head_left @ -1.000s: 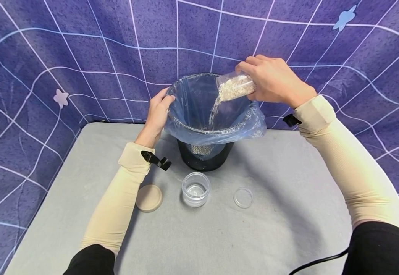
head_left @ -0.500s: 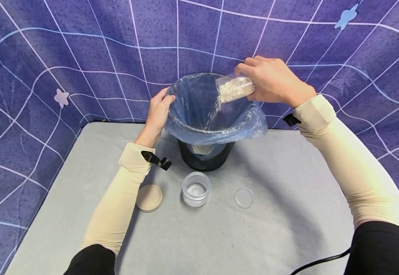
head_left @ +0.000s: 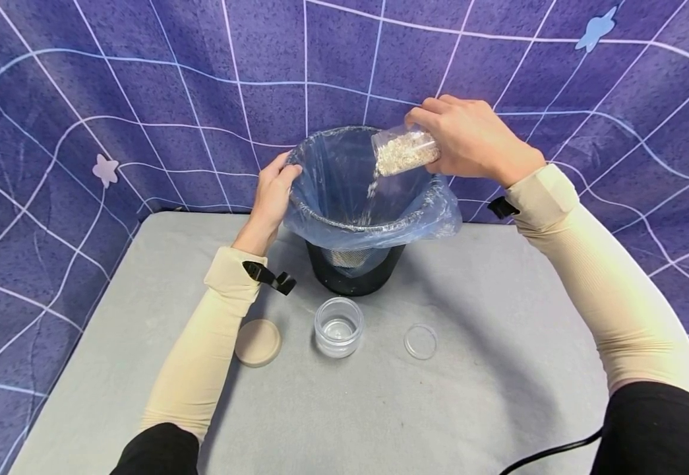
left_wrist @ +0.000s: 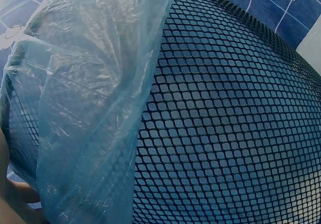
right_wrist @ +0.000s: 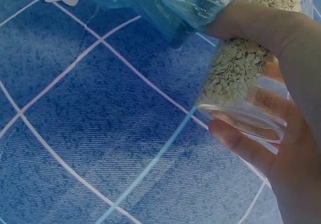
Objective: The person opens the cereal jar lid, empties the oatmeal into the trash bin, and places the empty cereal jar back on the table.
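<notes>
My right hand (head_left: 465, 138) grips a clear jar of oat flakes (head_left: 406, 153), tilted with its mouth down to the left over the bin. Flakes fall from the mouth in a thin stream into the blue bag (head_left: 344, 173). In the right wrist view the fingers wrap round the jar (right_wrist: 235, 73), its base towards the camera. My left hand (head_left: 274, 194) holds the left rim of the black mesh bin (head_left: 353, 280), thumb over the bag's edge. The left wrist view is filled by the bin's mesh side (left_wrist: 215, 103) and the overhanging bag (left_wrist: 95, 98).
A clear tub (head_left: 338, 328) without a lid stands on the grey table (head_left: 344, 415) in front of the bin. Left of it lies a beige round lid (head_left: 258, 343), to the right a clear ring-like disc (head_left: 420, 342). A purple gridded curtain (head_left: 213, 99) hangs behind. A black cable (head_left: 552, 452) runs at the lower right.
The stream of flakes has become thinner and more broken. Both hands, the jar and the bin have stayed almost where they were.
</notes>
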`<state>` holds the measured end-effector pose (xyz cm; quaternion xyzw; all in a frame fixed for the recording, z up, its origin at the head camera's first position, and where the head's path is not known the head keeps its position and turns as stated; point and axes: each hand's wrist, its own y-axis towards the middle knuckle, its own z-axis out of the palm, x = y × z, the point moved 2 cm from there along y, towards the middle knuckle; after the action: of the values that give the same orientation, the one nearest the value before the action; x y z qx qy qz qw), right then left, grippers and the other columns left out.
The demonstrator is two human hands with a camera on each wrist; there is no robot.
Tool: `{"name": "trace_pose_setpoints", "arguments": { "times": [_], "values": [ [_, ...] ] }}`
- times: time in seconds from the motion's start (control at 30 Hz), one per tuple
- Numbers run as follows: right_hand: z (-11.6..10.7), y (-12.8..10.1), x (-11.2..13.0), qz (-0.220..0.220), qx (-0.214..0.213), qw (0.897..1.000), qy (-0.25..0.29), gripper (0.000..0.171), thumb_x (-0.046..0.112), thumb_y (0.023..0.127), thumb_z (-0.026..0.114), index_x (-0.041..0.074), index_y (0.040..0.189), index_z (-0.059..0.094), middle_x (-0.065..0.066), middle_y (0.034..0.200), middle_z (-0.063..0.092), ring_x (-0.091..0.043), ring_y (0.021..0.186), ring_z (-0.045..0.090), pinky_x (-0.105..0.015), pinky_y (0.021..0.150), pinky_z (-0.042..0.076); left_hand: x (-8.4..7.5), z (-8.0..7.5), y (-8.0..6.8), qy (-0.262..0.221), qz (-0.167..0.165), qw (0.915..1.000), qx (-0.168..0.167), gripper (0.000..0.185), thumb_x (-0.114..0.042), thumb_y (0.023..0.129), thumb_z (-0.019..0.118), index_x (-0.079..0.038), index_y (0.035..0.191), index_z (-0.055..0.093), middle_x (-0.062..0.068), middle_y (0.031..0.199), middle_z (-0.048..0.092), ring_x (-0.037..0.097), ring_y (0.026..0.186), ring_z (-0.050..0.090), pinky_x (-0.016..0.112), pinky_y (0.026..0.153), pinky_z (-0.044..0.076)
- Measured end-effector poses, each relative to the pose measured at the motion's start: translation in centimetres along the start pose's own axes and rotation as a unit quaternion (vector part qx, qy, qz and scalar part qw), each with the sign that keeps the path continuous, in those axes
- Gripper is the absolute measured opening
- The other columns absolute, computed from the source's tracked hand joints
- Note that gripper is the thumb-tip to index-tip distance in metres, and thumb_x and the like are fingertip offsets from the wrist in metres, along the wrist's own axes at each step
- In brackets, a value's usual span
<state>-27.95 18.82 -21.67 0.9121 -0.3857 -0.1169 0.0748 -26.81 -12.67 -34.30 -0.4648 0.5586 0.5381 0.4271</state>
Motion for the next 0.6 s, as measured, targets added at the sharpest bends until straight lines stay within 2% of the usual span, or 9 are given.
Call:
{"name": "trace_pose_setpoints", "arguments": {
  "times": [0.23,0.6],
  "values": [
    [-0.07,-0.01,0.05,-0.001,-0.004,1.000,-0.002,0.064,0.010,0.071,0.091,0.010,0.129,0.063,-0.016,0.116,0.065,-0.041,0.106,0.063,-0.064,0.081,0.056,0.07,0.04,0.08,-0.012,-0.002,0.9999,-0.005,0.044,-0.015,0.106,0.051,-0.005,0.147,0.064,0.020,0.135,0.068,0.016,0.105,0.066,0.028,0.093,0.054],
    [0.08,-0.12,-0.04,-0.008,-0.010,1.000,-0.004,0.063,0.011,0.072,0.091,0.010,0.128,0.063,-0.016,0.115,0.066,-0.041,0.105,0.063,-0.065,0.080,0.056,0.02,-0.04,0.05,-0.012,-0.004,0.9999,0.002,0.045,-0.015,0.107,0.050,-0.008,0.150,0.063,0.018,0.141,0.066,0.021,0.117,0.064,0.030,0.099,0.052]
  ]
}}
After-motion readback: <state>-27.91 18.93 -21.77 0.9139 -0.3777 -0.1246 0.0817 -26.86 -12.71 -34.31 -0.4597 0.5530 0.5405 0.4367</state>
